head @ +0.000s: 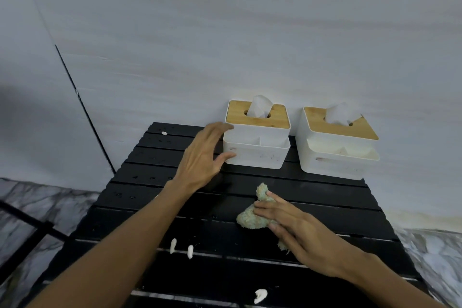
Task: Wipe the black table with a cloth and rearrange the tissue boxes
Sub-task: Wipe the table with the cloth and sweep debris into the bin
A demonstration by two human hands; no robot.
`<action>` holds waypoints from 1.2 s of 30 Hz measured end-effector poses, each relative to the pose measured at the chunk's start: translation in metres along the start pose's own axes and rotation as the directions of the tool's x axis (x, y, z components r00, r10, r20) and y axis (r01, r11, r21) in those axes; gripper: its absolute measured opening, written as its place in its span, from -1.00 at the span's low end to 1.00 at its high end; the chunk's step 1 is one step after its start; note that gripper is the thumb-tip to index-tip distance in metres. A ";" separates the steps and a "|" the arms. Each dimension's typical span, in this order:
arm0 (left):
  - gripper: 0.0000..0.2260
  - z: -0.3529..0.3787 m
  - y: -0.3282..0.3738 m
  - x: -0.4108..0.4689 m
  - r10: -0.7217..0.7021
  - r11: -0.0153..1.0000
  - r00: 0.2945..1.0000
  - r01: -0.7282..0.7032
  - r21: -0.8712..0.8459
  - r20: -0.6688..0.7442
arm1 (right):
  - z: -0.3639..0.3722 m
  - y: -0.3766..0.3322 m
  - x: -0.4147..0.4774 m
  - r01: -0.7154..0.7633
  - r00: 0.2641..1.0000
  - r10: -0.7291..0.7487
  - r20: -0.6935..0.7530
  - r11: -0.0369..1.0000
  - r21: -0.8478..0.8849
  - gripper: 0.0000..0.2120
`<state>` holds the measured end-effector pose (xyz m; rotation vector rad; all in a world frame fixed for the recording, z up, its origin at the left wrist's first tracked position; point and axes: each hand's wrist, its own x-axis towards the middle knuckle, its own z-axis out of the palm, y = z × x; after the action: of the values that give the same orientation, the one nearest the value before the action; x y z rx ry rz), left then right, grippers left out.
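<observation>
- Spread open, left hand (203,157) is reaching far, fingertips (228,126) touching the left tissue box (257,155) at the far edge.
- Right hand (297,230) is gripping the bunched cloth (250,219) against the black table (150,177), centre.

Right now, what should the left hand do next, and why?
Probably grip the left tissue box with the left hand and slide it aside: its spread fingers are at the box's left side, and the right hand holds the cloth nearby.
</observation>
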<state>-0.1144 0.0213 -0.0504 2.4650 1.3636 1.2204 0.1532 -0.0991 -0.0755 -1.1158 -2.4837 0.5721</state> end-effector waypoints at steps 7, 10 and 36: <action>-0.61 -0.063 -0.040 -0.019 -0.242 0.969 0.962 0.246 0.021 -0.126 | 0.026 -0.010 0.021 -0.194 0.976 0.194 -0.100 0.981 0.006 -0.52; -0.60 -0.084 -0.061 -0.040 -0.344 0.927 0.937 0.349 0.140 -0.058 | 0.033 -0.029 0.047 -0.234 0.972 0.233 -0.035 0.972 -0.018 -0.40; -0.41 -0.081 -0.067 -0.114 -0.574 0.793 0.815 0.531 0.299 0.076 | 0.078 -0.038 0.258 -0.337 0.883 0.268 -0.385 0.933 -0.125 -0.82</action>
<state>-0.2476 -0.0465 -0.0918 1.9875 2.1055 0.7168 -0.0686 0.0589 -0.0838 -1.5470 -2.0877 0.1831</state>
